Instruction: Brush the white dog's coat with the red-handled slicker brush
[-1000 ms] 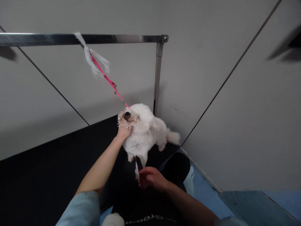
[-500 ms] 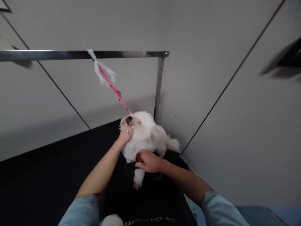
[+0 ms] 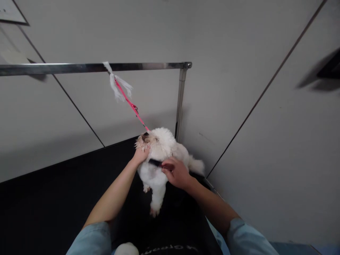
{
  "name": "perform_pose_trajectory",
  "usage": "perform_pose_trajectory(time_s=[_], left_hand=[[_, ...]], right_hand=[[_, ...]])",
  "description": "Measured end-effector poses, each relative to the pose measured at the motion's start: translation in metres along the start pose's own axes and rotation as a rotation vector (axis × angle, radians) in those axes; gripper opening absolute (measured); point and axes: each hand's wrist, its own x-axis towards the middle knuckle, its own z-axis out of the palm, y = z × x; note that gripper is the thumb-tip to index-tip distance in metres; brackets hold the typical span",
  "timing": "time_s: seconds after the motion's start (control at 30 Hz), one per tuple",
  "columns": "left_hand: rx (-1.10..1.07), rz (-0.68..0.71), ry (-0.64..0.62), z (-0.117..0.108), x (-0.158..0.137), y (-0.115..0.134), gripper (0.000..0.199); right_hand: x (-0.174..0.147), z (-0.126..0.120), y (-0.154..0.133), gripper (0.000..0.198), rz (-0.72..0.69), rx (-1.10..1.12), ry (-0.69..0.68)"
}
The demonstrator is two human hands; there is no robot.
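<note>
A white, curly-coated dog [image 3: 158, 180] sits on the black table, its head tipped up and its muzzle pointing left. My left hand [image 3: 141, 154] is closed under the muzzle, holding the chin; the fingertips are hidden in fur. In my right hand [image 3: 178, 174] is a grooming brush [image 3: 155, 162] with a reddish handle. Its dark head lies against the dog's chest, just below the neck, and its bristles cannot be made out. One front leg stretches down toward me.
A pink leash [image 3: 130, 103] runs from the dog's neck to a metal bar [image 3: 79, 68], where white strands are tied. A metal post [image 3: 181, 95] stands behind the dog. Grey walls [image 3: 239, 71] meet in the corner. The black tabletop [image 3: 53, 198] spreads left.
My right hand has raised the brush from the top of the front leg to the chest, leaving the leg in full view. My left hand stays under the muzzle. The camera view shifted slightly.
</note>
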Motion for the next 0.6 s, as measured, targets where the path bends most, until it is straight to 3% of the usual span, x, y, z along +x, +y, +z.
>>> perform_pose_trajectory(time_s=[0.07,0.17,0.23,0.37,0.4,0.43,0.53,0.6], left_hand=[[-0.002,0.015,0.002,0.0,-0.001,-0.001,0.061],[0.012,0.051,-0.007,0.0,-0.001,-0.001,0.058],[0.031,0.061,-0.001,0.001,-0.002,-0.002,0.055],[0.066,0.094,0.002,0.004,-0.002,-0.004,0.049],[0.076,0.107,0.004,0.004,-0.002,-0.004,0.049],[0.085,0.122,0.005,0.005,-0.002,-0.004,0.049],[0.112,0.157,0.012,0.007,-0.003,-0.004,0.049],[0.124,0.159,0.016,0.007,-0.004,-0.003,0.049]], right_hand=[[-0.003,-0.001,-0.001,0.012,-0.058,-0.011,0.021],[-0.004,0.004,-0.001,0.009,-0.08,-0.091,-0.276],[-0.001,0.003,0.001,0.008,-0.052,-0.148,-0.338],[0.001,-0.008,0.003,0.014,-0.066,-0.161,0.065],[-0.001,-0.008,0.002,0.014,-0.094,-0.16,0.098],[-0.004,-0.005,0.002,0.013,-0.125,-0.161,0.062],[-0.007,0.005,0.002,0.01,-0.171,-0.199,-0.251],[-0.005,0.005,0.002,0.01,-0.132,-0.232,-0.314]])
